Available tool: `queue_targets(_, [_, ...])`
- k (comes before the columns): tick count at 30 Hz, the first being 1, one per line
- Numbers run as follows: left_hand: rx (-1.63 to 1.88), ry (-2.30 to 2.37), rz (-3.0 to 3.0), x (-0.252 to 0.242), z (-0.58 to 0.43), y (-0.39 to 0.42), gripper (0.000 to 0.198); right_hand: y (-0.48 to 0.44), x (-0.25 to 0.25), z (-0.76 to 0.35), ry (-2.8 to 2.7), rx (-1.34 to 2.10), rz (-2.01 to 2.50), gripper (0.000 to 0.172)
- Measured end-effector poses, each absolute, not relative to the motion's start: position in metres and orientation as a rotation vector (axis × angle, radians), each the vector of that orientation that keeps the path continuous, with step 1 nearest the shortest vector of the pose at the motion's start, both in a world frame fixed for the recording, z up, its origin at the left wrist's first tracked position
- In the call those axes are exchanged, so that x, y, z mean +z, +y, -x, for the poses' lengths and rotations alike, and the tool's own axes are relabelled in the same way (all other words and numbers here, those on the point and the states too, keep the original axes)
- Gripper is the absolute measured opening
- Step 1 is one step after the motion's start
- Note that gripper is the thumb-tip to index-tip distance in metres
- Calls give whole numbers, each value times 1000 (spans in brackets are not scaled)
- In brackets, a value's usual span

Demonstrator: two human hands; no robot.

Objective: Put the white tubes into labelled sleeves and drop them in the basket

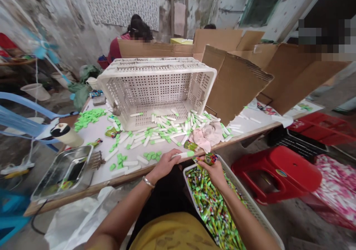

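Left hand (164, 164) holds plastic tube (180, 155), right hand (214, 174) packet (210, 158).

Passage from the left hand (164, 164) and right hand (214, 173) to the crate (125, 90) runs over loose tubes (178, 129); crate and cardboard (236, 83) bar the far side, the steel tray (62, 172) the near left.

The white-topped bench (96, 176) with a wooden edge carries a white perforated plastic crate (155, 83) tipped on its side, loose white plastic tubes (167, 131) and green caps (89, 118) scattered widely, a few green-printed packets (112, 132), and a crumpled pink cloth (205, 133).
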State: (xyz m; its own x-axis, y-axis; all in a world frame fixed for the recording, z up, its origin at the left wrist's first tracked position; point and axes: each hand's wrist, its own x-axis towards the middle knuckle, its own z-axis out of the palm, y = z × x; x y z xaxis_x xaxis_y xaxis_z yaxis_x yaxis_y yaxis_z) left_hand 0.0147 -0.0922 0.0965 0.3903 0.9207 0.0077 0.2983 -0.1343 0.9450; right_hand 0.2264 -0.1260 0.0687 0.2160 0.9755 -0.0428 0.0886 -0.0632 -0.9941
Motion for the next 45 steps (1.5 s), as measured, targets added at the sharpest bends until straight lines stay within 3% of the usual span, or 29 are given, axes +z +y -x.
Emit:
queue_targets(7, [676,1031,-1762,111,-10,-85,28,-128,77,-228,-1250,1115,1369,18])
queue_targets(15, [523,894,-1804,108,-14,-72,26,-129,80,-224,-1218,1459,1369,28])
queue_targets(24, [463,832,-1838,102,-31,-69,23,-131,84,-214,-1137,1460,1435,27])
queue_targets(31, [602,770,-1714,82,-49,-87,25,-133,91,-217,-1243,1492,1330,33])
queue_targets(36, [679,867,-1708,83,-48,-93,26,-132,93,-240,-1477,1507,1421,23])
queue_targets(45, [727,1062,-1856,93,-57,-104,21,-138,87,-235,-1431,1451,1429,21])
